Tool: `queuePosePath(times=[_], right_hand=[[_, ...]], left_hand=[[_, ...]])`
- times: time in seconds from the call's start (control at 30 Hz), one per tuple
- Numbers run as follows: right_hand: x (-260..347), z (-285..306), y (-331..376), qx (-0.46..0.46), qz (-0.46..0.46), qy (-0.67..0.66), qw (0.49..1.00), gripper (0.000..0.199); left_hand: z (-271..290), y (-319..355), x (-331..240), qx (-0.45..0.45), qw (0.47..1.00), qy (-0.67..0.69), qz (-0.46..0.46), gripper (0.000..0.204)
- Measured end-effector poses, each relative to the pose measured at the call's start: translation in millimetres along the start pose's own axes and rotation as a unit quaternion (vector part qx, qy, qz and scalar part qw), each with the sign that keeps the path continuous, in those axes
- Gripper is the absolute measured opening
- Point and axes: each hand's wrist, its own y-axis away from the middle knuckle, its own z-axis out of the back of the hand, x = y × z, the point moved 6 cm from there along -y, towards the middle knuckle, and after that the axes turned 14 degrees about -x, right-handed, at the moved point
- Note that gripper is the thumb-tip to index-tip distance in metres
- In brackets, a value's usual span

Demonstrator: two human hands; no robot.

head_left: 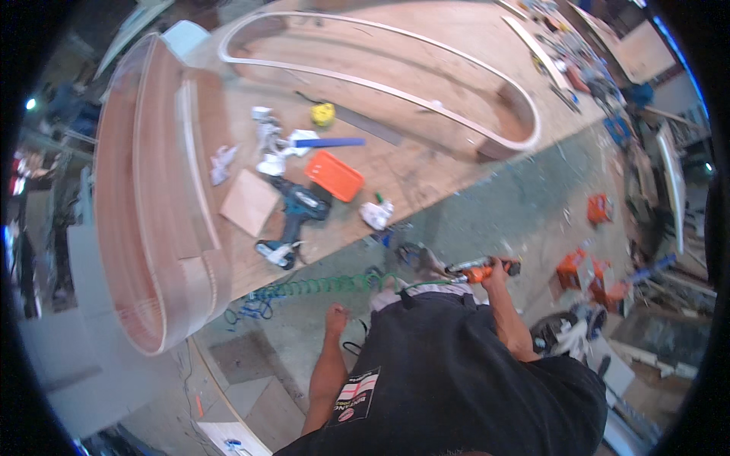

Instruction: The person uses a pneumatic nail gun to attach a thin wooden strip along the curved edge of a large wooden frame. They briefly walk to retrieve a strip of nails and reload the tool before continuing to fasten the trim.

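Note:
My right hand (496, 275) is closed around the handle of an orange and black air nailer (477, 272), which lies sideways in front of my body. A green coiled air hose (334, 283) runs left from it, below the table edge. My left hand (336, 316) hangs low on the left, fingers curled, with nothing visible in it. Nearest on the table (426, 171) are a dark teal cordless drill (298, 213), an orange plastic tray (334, 175), a square wooden piece (249, 203) and a crumpled white wad (376, 215).
A long oval frame of bent wood (365, 85) lies across the table. A tall curved wooden form (122, 205) stands at the left. A yellow tape measure (322, 115) and blue strip (331, 142) lie between them. Orange boxes (576, 269) sit on the floor at right.

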Motion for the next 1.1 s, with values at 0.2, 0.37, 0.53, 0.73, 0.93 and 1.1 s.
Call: queuePosePath(times=[0.2,0.37,0.53,0.73,0.93,1.1], right_hand=[[52.4,32.4,57.3,0.020,0.068,-0.026,0.997,0.023],[79.3,42.4,66.8,0.036,0.094,-0.036,0.994,0.019],[120.0,50.9,19.8,0.071,0.093,-0.060,0.991,0.016],[241.2,45.3,53.2,0.056,0.224,-0.024,0.973,0.015],[348.0,-25.9,106.1,0.123,0.302,0.079,0.942,0.032],[377.8,-81.5,158.5,0.222,0.314,0.154,0.910,0.040]], left_hand=[[-5.2,-5.8,48.1,0.090,0.993,-0.070,0.038,0.012],[-2.7,-25.0,49.6,0.123,0.992,-0.027,-0.012,0.005],[-17.6,-27.7,-38.5,0.234,0.941,-0.233,-0.076,0.023],[-51.3,32.2,-275.1,0.375,0.842,-0.352,-0.165,0.036],[-182.9,83.3,-521.5,0.107,0.779,-0.097,-0.610,0.030],[-310.3,95.4,-620.7,0.069,0.646,-0.118,-0.751,0.039]])
